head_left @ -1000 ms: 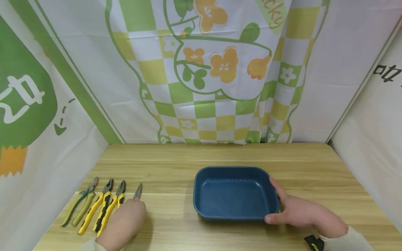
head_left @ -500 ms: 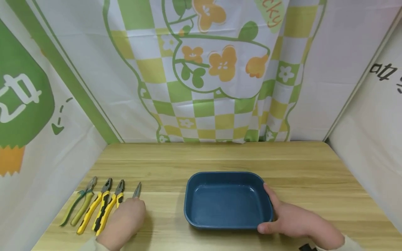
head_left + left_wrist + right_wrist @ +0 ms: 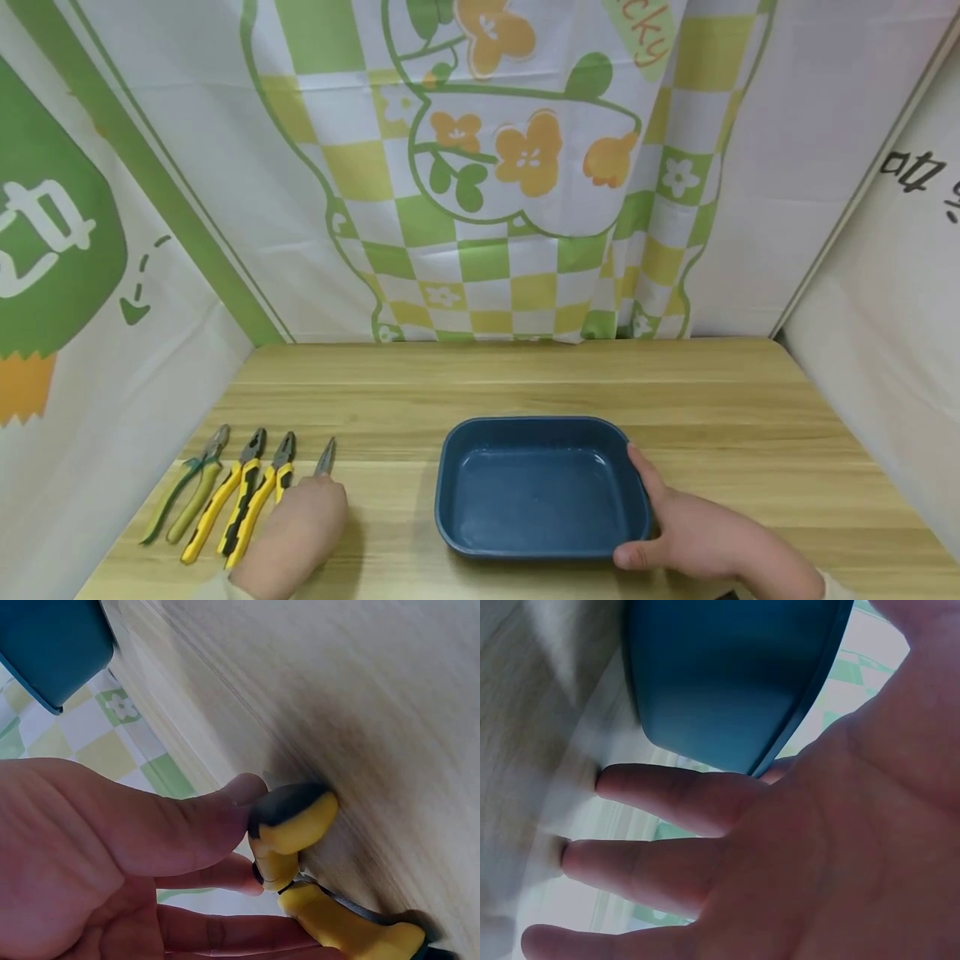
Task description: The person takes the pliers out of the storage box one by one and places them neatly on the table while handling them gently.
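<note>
My left hand (image 3: 296, 533) holds a pair of needle-nose pliers (image 3: 326, 458) at the left of the table, metal tips pointing away. Its thumb and fingers pinch the yellow and black handles (image 3: 300, 825) in the left wrist view; the back of the hand hides them from the head view. Right of centre sits a dark blue rectangular tray (image 3: 540, 500) with nothing in it. My right hand (image 3: 697, 529) lies against its right side, thumb at the near corner and index finger along the wall. Its other fingers (image 3: 645, 870) extend straight down toward the table.
Left of my left hand lie two yellow and black pliers (image 3: 225, 500) (image 3: 262, 496) and one green-handled pair (image 3: 187, 492), side by side. A wooden table (image 3: 390, 392) carries everything, with fabric walls (image 3: 480, 275) behind and at the sides. A black bit (image 3: 727, 595) shows at the bottom edge.
The blue tray has slid left and toward me, with my right hand moving along at its side. My left hand and the pliers have stayed almost in place.
</note>
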The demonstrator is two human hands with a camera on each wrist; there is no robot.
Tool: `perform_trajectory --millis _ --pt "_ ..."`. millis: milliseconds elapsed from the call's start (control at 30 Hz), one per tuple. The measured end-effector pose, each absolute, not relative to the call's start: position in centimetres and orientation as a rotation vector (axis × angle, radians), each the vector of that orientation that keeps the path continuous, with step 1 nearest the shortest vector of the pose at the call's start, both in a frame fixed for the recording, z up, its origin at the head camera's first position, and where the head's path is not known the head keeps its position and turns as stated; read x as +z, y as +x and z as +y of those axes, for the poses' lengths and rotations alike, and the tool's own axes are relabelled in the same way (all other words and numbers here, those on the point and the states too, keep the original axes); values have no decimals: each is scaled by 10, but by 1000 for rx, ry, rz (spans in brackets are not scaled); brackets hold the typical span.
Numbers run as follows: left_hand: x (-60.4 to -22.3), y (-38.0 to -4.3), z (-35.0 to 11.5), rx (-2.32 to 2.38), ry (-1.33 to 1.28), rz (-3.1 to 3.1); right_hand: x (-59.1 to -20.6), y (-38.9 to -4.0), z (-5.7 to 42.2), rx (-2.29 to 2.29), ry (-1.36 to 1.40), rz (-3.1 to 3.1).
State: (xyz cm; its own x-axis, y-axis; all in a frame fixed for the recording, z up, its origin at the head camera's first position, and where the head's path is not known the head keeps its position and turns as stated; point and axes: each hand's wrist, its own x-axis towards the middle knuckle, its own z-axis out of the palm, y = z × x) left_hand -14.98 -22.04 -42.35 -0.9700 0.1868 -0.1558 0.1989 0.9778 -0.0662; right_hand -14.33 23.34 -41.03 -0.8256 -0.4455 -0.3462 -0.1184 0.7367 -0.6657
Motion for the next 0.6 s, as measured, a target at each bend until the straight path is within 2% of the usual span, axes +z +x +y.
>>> perform_trajectory --millis 133,367,600 --pt "-424 -150 -220 -107 284 2967 -410 -141 234 -893 -431 2450" --pt "-422 -149 -222 76 64 2870 -414 -139 236 -958 -405 2519" --pt "-413 -150 -217 53 47 2841 -410 -143 242 -881 -312 2749"
